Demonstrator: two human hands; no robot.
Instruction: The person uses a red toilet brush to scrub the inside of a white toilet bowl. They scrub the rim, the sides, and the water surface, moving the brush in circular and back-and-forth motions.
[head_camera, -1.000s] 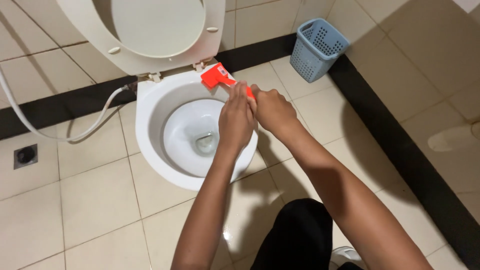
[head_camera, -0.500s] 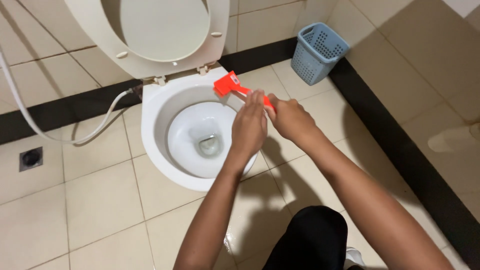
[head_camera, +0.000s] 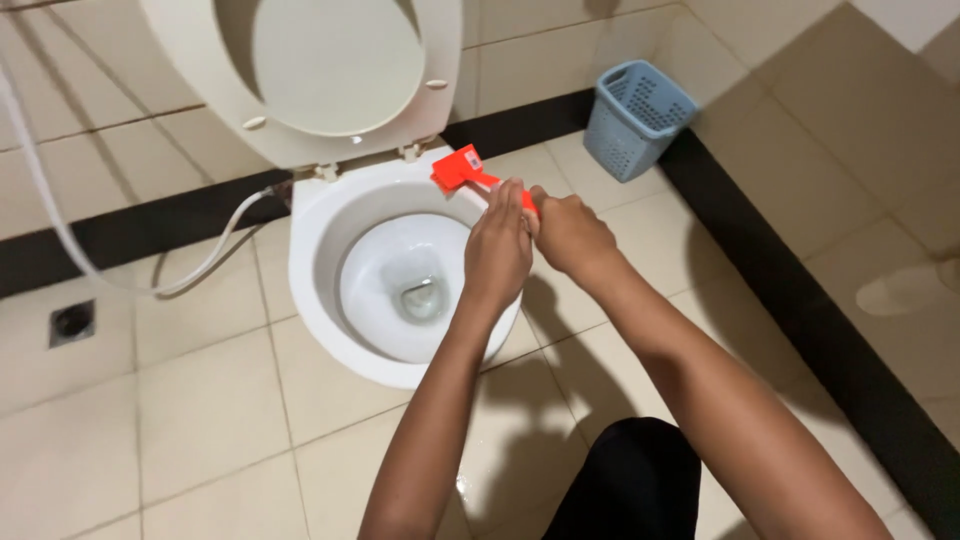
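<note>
From the head view, both hands hold an orange tool (head_camera: 472, 175) over the back right of the toilet (head_camera: 330, 225) rim. The left hand (head_camera: 497, 250) is closed round the tool's handle, knuckles up, and the right hand (head_camera: 568, 232) is closed on the handle end just behind it, the two hands touching. The tool's flat, blocky head sticks out past the left hand's fingers and lies at the rim near the right seat hinge; whether it rests on the porcelain cannot be told. Compared with half a second ago, the hands and tool keep the same grip and the same place at the rim, and the head has shifted only slightly against the hinge. The tool looks like hard, smooth plastic with a slim straight handle. The toilet is glossy white ceramic, its bowl oval, with a little water at the bottom. The seat (head_camera: 300, 70) is raised against the wall, smooth and rounded, with small bumpers on its underside. A thin white hose (head_camera: 215, 250) curves from the wall to the toilet's left. The floor (head_camera: 200, 420) is of beige square tiles, with a wet sheen near the person's knee. A blue latticed plastic basket (head_camera: 635, 120) stands in the corner, and a small square drain (head_camera: 72, 322) sits in the floor on the left.
</note>
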